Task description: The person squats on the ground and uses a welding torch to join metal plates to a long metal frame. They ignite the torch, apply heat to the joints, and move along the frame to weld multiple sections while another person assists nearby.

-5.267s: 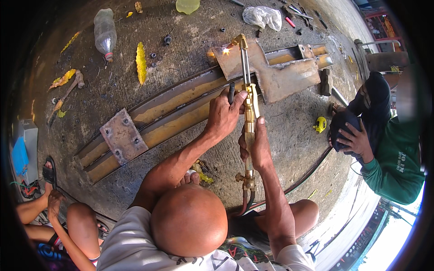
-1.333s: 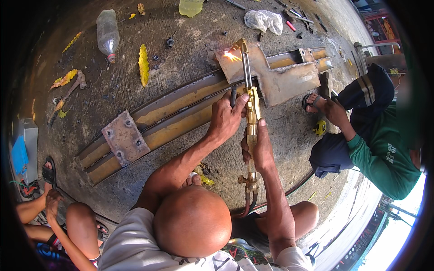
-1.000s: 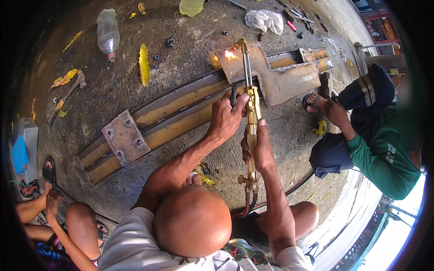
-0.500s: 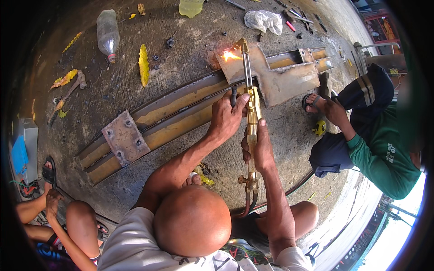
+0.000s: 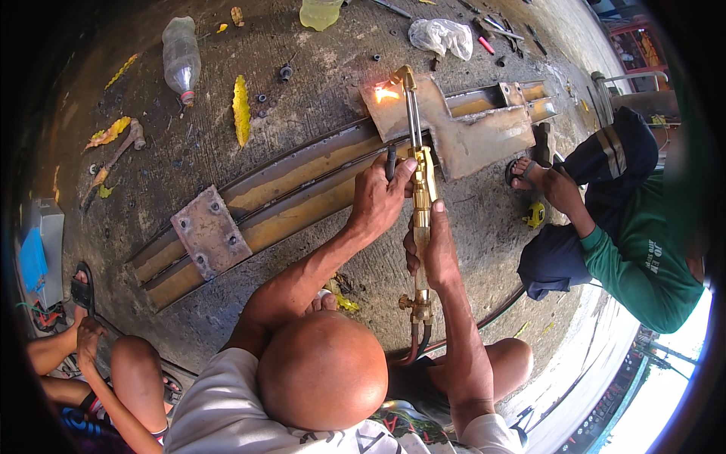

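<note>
My right hand (image 5: 440,246) is wrapped round the handle of a brass cutting torch (image 5: 422,181). Farther up, my left hand (image 5: 375,198) closes against the torch body, its thumb at the side; a short dark stick (image 5: 391,162) pokes up from its fingers. The torch head bends left over a flat steel plate (image 5: 484,140), where a bright orange-white glow (image 5: 387,94) shows at its far left part. That plate lies across two long rusty steel bars (image 5: 302,181). A smaller plate with holes (image 5: 212,231) sits on their near left end.
Hoses (image 5: 495,309) run from the torch's rear. A person in green (image 5: 643,265) squats at right, beside a yellow tape measure (image 5: 535,215); another person's knees (image 5: 136,378) show at lower left. A hammer (image 5: 110,163), plastic bottle (image 5: 181,60) and plastic bag (image 5: 442,36) lie on the concrete.
The glow on the plate has become smaller and less spread out. Both hands and the torch stay practically where they were.
</note>
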`<move>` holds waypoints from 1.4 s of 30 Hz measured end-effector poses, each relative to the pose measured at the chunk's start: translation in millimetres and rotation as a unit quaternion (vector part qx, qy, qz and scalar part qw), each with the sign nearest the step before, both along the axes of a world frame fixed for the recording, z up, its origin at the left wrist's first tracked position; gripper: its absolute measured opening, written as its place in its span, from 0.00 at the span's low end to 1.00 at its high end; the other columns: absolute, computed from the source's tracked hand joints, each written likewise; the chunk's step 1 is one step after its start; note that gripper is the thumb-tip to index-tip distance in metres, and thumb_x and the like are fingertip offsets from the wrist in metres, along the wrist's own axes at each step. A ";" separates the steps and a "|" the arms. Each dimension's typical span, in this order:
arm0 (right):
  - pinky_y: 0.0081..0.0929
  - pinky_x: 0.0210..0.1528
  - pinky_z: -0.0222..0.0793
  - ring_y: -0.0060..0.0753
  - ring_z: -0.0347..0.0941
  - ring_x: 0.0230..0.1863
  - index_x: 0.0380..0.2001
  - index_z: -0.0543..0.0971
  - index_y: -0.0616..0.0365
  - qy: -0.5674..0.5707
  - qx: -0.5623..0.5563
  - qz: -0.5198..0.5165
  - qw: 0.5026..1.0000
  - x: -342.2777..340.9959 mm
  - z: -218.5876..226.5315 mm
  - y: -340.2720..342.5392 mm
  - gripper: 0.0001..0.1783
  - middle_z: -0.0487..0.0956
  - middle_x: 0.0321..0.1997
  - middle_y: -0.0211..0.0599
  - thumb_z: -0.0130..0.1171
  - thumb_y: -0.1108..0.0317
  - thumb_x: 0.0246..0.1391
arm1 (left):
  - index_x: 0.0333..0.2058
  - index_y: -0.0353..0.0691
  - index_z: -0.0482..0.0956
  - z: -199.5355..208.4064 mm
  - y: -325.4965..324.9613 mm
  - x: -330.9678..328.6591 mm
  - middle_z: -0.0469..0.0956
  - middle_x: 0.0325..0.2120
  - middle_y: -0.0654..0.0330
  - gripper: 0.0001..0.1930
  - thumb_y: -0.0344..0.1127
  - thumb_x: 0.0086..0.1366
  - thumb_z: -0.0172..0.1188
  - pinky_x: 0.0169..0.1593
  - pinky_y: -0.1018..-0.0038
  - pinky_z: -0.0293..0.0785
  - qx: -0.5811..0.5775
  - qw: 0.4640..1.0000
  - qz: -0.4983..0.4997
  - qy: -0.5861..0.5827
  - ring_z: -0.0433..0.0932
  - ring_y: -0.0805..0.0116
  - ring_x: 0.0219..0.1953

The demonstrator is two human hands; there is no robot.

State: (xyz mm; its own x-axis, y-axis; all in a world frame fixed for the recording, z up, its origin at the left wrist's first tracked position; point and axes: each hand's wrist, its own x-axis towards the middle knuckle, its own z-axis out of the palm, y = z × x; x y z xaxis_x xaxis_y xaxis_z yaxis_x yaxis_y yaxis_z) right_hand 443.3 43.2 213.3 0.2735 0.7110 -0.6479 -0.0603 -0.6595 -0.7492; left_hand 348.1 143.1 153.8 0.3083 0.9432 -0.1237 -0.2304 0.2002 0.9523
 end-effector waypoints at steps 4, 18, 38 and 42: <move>0.24 0.13 0.58 0.22 0.59 0.11 0.34 0.67 0.51 -0.009 0.000 0.005 1.000 -0.1 1.8 -0.1 0.38 0.64 0.16 0.27 0.24 0.27 0.66 | 0.42 0.26 0.77 2.3 0.7 -2.1 0.83 0.29 0.51 0.21 0.46 0.73 0.56 0.34 0.69 0.86 -0.007 1.000 -0.018 0.013 0.86 0.62 0.31; 0.24 0.13 0.59 0.23 0.60 0.11 0.34 0.67 0.51 -0.011 -0.003 0.005 1.000 -1.6 4.6 0.6 0.38 0.65 0.16 0.27 0.25 0.26 0.65 | 0.37 0.29 0.76 0.6 -1.0 0.1 0.81 0.24 0.54 0.20 0.46 0.73 0.56 0.31 0.72 0.85 -0.001 1.000 0.006 -0.012 0.84 0.67 0.27; 0.25 0.13 0.58 0.23 0.60 0.11 0.33 0.67 0.51 -0.009 -0.004 0.010 1.000 -0.9 3.3 0.2 0.38 0.65 0.16 0.27 0.24 0.27 0.65 | 0.39 0.27 0.76 2.0 -0.8 -1.5 0.82 0.26 0.54 0.20 0.46 0.73 0.57 0.31 0.71 0.85 -0.008 1.000 -0.002 -0.007 0.85 0.67 0.28; 0.25 0.13 0.59 0.24 0.60 0.11 0.33 0.67 0.51 -0.012 -0.005 0.014 1.000 0.3 2.7 -0.5 0.38 0.65 0.16 0.27 0.24 0.26 0.65 | 0.39 0.27 0.75 3.5 -2.0 -0.9 0.81 0.26 0.54 0.20 0.45 0.73 0.57 0.31 0.72 0.85 -0.012 1.000 0.003 -0.019 0.85 0.67 0.28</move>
